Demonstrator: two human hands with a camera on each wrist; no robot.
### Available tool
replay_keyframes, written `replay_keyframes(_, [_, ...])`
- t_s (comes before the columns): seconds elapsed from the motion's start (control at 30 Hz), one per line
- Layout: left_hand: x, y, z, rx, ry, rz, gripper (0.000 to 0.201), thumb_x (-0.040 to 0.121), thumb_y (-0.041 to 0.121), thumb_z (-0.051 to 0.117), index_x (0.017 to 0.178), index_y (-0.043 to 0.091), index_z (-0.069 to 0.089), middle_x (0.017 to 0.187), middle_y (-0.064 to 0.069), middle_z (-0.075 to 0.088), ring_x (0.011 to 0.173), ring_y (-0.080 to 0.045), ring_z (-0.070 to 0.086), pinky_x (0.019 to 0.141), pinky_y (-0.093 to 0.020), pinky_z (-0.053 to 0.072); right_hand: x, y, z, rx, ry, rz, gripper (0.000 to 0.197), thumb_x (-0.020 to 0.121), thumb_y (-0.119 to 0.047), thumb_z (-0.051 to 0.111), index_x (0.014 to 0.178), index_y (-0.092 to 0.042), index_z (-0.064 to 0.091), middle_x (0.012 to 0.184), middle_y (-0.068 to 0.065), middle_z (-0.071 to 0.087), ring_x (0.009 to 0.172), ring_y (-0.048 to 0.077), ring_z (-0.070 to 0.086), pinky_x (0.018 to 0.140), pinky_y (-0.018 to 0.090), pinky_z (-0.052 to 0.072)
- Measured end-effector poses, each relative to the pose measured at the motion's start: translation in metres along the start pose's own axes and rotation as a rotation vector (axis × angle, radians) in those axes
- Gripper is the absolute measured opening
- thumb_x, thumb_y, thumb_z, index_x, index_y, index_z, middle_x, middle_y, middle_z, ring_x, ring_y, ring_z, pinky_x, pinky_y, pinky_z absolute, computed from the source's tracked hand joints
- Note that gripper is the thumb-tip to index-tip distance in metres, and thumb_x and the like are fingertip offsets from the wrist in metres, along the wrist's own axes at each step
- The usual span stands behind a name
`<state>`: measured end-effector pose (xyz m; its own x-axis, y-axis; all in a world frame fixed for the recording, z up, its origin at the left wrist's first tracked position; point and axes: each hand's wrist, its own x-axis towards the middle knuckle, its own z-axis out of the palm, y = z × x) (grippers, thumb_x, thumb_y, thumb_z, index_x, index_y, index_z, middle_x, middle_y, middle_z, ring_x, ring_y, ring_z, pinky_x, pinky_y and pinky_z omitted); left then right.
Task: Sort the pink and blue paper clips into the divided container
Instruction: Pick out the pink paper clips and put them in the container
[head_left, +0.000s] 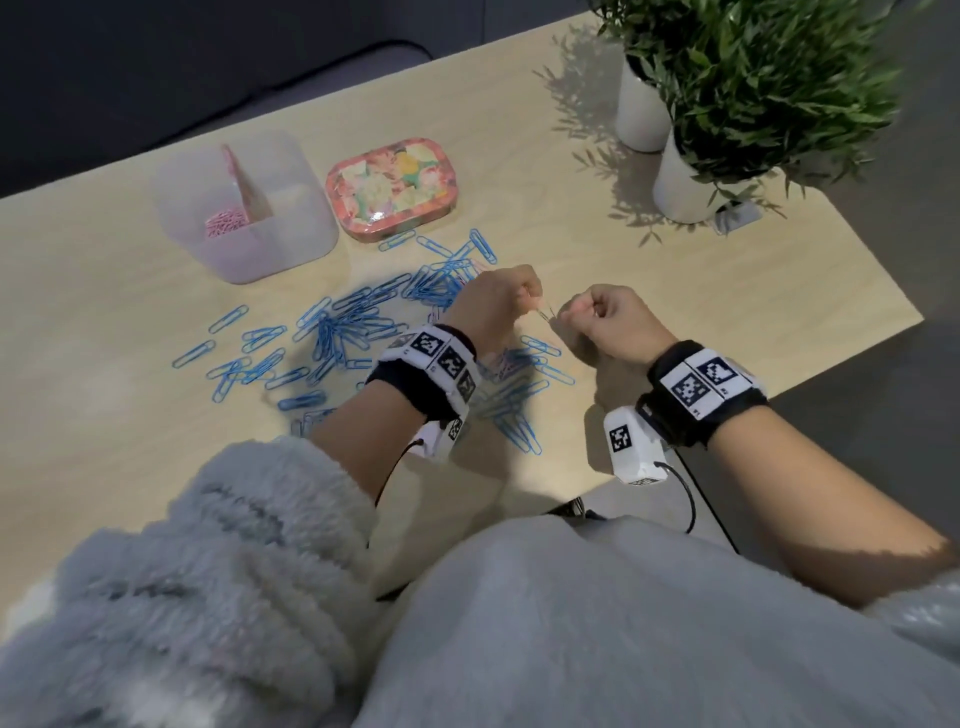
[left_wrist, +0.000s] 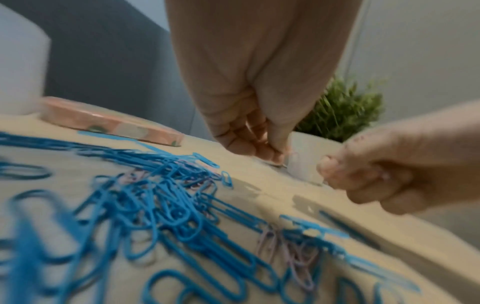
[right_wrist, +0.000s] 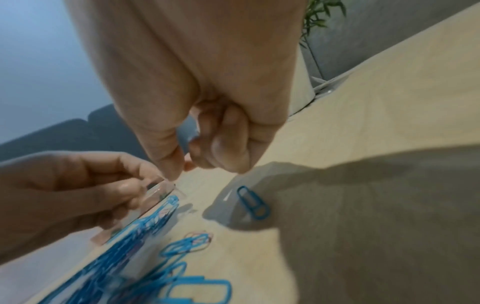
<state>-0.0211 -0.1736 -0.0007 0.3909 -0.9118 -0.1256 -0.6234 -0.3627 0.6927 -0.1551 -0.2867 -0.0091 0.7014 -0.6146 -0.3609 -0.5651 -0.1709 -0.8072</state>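
Observation:
Both hands meet just above the table. My left hand (head_left: 527, 306) and my right hand (head_left: 571, 313) each pinch an end of a small pink paper clip (head_left: 545, 313), which is blurred and partly hidden by fingers. In the right wrist view my right hand's (right_wrist: 185, 167) thumb and forefinger close on it beside the left hand's fingers (right_wrist: 124, 189). A heap of blue paper clips (head_left: 353, 325) spreads to the left and under the wrists, with a few pink clips (left_wrist: 293, 253) mixed in. The translucent divided container (head_left: 291, 244) stands at the back left, pink clips (head_left: 226, 223) in its left compartment.
A flowered tin (head_left: 392, 187) lies right of the container. Two potted plants in white pots (head_left: 641, 111) (head_left: 683, 189) stand at the back right. A single blue clip (right_wrist: 253, 202) lies under the right hand. The table edge (head_left: 831, 358) runs close on the right.

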Motion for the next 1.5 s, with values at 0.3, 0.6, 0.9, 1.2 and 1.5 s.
replay_keyframes(0.3, [-0.034, -0.022, -0.024, -0.952, 0.152, -0.558, 0.033, 0.084, 0.014, 0.042, 0.051, 0.015, 0.048, 0.047, 0.005, 0.051, 0.044, -0.008, 0.044, 0.051, -0.020, 0.037, 0.003, 0.007, 0.025, -0.311, -0.174, -0.046, 0.026, 0.079, -0.014, 0.070, 0.060, -0.020, 0.053, 0.051, -0.004, 0.055, 0.046, 0.003, 0.048, 0.058, 0.025, 0.039])
replay_keyframes(0.6, [-0.056, -0.029, -0.012, -0.169, -0.078, -0.333, 0.028, 0.097, 0.021, 0.041, 0.080, 0.010, 0.061, 0.072, -0.005, 0.050, 0.065, -0.017, 0.048, 0.064, -0.027, 0.032, 0.014, 0.005, -0.001, -0.182, 0.106, 0.008, 0.018, 0.076, -0.016, 0.059, 0.058, -0.018, 0.058, 0.057, 0.001, 0.063, 0.056, 0.016, 0.058, 0.065, 0.039, 0.049])
replay_keyframes(0.9, [-0.061, -0.019, 0.005, 0.203, -0.080, -0.220, 0.016, 0.090, 0.024, 0.056, 0.092, 0.009, 0.059, 0.098, -0.009, 0.063, 0.094, -0.028, 0.058, 0.074, -0.034, 0.042, -0.010, -0.007, 0.026, -0.538, 0.209, 0.060, 0.023, 0.078, -0.035, 0.064, 0.089, -0.014, 0.063, 0.100, 0.012, 0.068, 0.098, 0.034, 0.061, 0.079, 0.035, 0.046])
replay_keyframes(1.2, [-0.056, -0.014, 0.007, 0.246, -0.073, -0.150, 0.023, 0.085, 0.033, 0.061, 0.098, 0.014, 0.058, 0.103, -0.004, 0.060, 0.095, -0.023, 0.057, 0.073, -0.030, 0.040, 0.008, -0.013, 0.015, -0.410, -0.028, 0.065, 0.019, 0.078, -0.012, 0.059, 0.060, -0.015, 0.053, 0.078, 0.012, 0.064, 0.078, 0.026, 0.057, 0.072, 0.032, 0.045])
replay_keyframes(1.5, [-0.053, -0.023, -0.013, -0.136, -0.027, -0.283, 0.016, 0.090, 0.025, 0.057, 0.082, 0.011, 0.056, 0.072, 0.001, 0.050, 0.067, -0.015, 0.045, 0.065, -0.027, 0.036, -0.004, -0.018, 0.009, 0.421, -0.080, 0.192, 0.019, 0.086, 0.008, 0.038, 0.087, -0.006, 0.051, 0.050, 0.004, 0.051, 0.031, 0.008, 0.038, 0.039, 0.016, 0.022])
